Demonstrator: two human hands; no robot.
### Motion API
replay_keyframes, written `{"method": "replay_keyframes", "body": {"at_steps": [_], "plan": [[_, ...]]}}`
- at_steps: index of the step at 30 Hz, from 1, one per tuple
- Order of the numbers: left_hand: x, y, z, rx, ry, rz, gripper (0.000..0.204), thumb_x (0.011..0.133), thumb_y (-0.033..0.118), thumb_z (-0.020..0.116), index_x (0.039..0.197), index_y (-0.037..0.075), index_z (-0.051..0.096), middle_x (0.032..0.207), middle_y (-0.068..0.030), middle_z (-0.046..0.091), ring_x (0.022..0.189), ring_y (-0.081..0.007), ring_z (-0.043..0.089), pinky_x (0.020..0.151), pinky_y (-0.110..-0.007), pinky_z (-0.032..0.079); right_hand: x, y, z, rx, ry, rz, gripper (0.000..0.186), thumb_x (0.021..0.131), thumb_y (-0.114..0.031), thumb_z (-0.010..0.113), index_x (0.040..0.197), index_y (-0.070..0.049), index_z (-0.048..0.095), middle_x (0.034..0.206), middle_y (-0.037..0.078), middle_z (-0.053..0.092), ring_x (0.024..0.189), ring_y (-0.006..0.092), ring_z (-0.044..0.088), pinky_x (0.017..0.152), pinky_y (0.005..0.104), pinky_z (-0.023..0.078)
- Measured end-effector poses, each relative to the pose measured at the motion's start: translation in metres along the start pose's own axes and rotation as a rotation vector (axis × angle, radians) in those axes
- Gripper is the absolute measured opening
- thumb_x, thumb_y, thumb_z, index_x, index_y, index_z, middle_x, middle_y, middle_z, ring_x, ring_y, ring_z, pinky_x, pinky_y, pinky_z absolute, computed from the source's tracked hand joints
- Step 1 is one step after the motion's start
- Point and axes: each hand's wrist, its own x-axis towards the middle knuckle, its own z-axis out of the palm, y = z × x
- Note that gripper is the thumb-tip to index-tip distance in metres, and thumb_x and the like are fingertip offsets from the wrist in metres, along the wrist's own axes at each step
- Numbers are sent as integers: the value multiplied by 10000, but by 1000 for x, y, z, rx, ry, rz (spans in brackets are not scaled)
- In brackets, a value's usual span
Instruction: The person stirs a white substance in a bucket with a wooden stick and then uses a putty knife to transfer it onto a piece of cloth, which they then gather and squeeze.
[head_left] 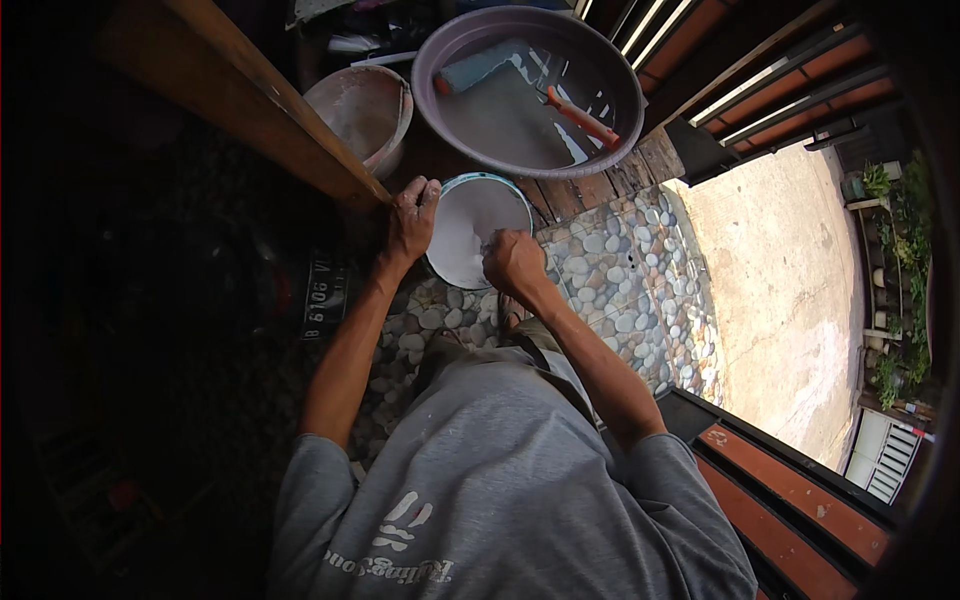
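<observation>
A round bucket (462,222) of pale, thick paint-like mix stands in front of me, its rim bluish. At its left edge is my left hand (410,218), closed with the fingers curled at the rim. Pale smears mark its fingers. My right hand (514,262) is a fist over the bucket's right side. A small dark part shows beside its knuckles above the mix, but most of what it holds is hidden. Beyond the bucket, a wide purple basin (432,120) holds murky water, a paint roller with an orange handle (582,118) and a bluish roller sleeve (482,66).
A second, stained bucket (390,95) stands left of the basin. A wooden post (270,90) slants down close to my left hand. Underfoot lies pebble paving (630,270). Slatted gate panels (790,90) stand at the right, and a dark vehicle with a plate (326,300) at the left.
</observation>
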Motion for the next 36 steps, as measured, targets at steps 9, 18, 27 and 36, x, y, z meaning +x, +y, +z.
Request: {"method": "replay_keyframes", "body": {"at_steps": [9, 18, 27, 36], "plan": [[1, -3, 0, 50, 8, -24, 311, 945, 252, 442, 785, -10, 491, 689, -232, 507, 651, -411, 520, 572, -427, 401, 9, -19, 6, 342, 20, -7, 234, 685, -160, 617, 816, 24, 677, 769, 248, 633, 741, 419, 626, 729, 441, 512], [0, -1, -3, 29, -19, -9, 290, 944, 231, 437, 787, -8, 486, 695, -233, 500, 665, -422, 510, 575, -434, 395, 9, 1, -20, 22, 26, 39, 160, 737, -96, 504, 698, 12, 616, 712, 244, 610, 690, 432, 611, 661, 496, 505], [-1, -4, -2, 60, 8, 0, 306, 947, 245, 437, 793, -15, 490, 694, -234, 499, 660, -426, 501, 576, -427, 397, 33, -4, 1, 129, 240, -191, 122, 731, -84, 517, 659, -9, 581, 664, 217, 593, 625, 414, 594, 577, 484, 483], [0, -4, -1, 61, 19, 74, 310, 950, 247, 434, 794, -15, 484, 692, -235, 489, 641, -413, 489, 570, -423, 397, 2, -1, -4, 47, -59, -196, 129, 713, -95, 539, 736, 2, 620, 780, 219, 622, 734, 401, 608, 674, 474, 492]]}}
